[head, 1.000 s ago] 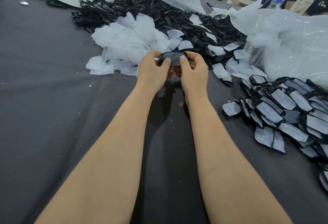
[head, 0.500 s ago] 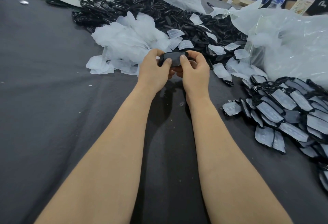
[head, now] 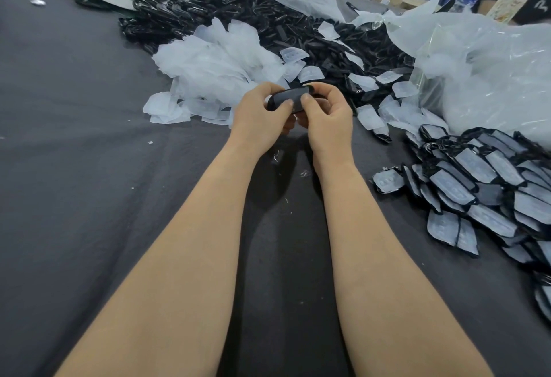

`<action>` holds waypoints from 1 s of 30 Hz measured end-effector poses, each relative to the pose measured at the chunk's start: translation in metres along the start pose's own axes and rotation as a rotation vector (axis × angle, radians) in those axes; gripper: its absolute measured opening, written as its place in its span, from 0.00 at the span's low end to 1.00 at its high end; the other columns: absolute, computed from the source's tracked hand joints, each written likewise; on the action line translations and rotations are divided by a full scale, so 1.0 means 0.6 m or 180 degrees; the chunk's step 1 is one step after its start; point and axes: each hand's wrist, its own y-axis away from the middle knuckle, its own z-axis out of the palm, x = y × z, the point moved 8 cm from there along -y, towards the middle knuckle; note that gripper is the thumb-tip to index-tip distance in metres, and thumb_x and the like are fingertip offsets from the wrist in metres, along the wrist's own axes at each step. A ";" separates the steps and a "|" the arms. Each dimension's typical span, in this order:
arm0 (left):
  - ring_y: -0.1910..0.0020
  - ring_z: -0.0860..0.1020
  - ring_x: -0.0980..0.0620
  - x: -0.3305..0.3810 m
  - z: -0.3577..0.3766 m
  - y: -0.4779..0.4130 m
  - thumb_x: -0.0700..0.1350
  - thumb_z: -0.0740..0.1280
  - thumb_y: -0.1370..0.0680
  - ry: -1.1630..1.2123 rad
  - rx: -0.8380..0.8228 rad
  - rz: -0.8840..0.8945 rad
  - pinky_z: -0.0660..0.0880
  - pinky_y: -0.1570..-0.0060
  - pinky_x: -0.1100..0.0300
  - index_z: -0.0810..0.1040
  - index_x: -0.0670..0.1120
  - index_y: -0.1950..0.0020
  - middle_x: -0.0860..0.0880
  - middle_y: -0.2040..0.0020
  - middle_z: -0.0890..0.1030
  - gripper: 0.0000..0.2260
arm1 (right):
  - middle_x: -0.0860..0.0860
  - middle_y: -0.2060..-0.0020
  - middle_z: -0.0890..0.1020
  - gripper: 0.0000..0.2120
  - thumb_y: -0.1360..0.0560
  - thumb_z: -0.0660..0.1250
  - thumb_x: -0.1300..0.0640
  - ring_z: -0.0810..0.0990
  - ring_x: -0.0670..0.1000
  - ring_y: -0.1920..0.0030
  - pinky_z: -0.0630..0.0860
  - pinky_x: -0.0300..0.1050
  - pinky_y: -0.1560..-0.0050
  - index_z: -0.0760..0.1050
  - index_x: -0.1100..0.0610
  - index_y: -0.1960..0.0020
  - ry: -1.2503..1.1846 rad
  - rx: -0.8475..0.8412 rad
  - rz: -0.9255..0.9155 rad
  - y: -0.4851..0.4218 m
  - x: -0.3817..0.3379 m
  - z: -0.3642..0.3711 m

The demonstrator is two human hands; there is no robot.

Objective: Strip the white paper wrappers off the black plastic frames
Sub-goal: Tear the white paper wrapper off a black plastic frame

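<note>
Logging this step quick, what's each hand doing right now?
Left hand: grips the black frame at its left end.
Right hand: pinches the same frame at its right end.

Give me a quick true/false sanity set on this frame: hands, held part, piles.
1. The left hand and right hand both grip one black frame. True.
2. The still-wrapped frames are piled on the person's left. False: that pile lies on the right.
3. Loose white wrappers are heaped beyond the hands, with bare black frames behind them. True.
4. The right hand is open and holds nothing. False: it pinches the black frame, as the left does.
</note>
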 end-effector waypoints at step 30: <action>0.76 0.76 0.63 0.008 0.002 0.007 0.39 0.68 0.23 -0.0103 0.0120 0.0086 0.74 0.70 0.70 0.72 0.43 0.57 0.49 0.68 0.78 0.06 | 0.55 0.48 0.76 0.06 0.25 0.67 0.63 0.73 0.40 0.63 0.69 0.25 0.57 0.78 0.60 0.48 0.1220 0.0507 -0.0738 0.022 -0.042 -0.005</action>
